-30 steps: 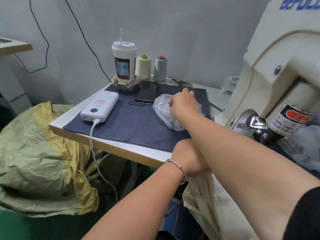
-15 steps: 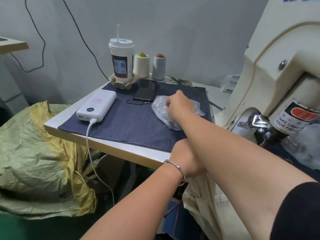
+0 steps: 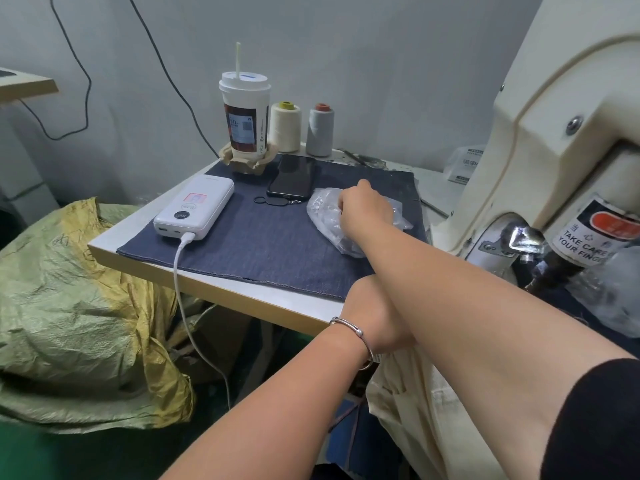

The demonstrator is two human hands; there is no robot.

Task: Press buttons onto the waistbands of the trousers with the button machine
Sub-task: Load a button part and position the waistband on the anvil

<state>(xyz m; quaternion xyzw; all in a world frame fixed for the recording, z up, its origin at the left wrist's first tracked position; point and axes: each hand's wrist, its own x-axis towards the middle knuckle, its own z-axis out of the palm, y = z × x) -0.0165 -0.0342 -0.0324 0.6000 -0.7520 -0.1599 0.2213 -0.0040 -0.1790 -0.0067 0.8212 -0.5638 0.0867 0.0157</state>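
A clear plastic bag of buttons (image 3: 323, 216) lies on a dark denim mat (image 3: 259, 244) on the side table. My right hand (image 3: 363, 209) reaches across onto the bag, fingers curled down and pinching into it; what they hold is hidden. My left hand (image 3: 370, 313), with a silver bangle on the wrist, sits below the table's front edge against the cream trousers (image 3: 415, 410). Its fingers are hidden under my right forearm. The cream button machine (image 3: 554, 133) rises at the right, its pressing head with a warning label low down.
On the mat are a white power bank (image 3: 195, 209) with its cable, a black phone (image 3: 292, 176) and a lidded drink cup (image 3: 244, 123). Two thread spools (image 3: 285, 128) stand behind. A yellow-green sack (image 3: 69, 306) fills the lower left. Another plastic bag (image 3: 609, 296) lies by the machine.
My right hand has curled from lying over the bag to pinching into its left part. My left hand has stayed where it was.
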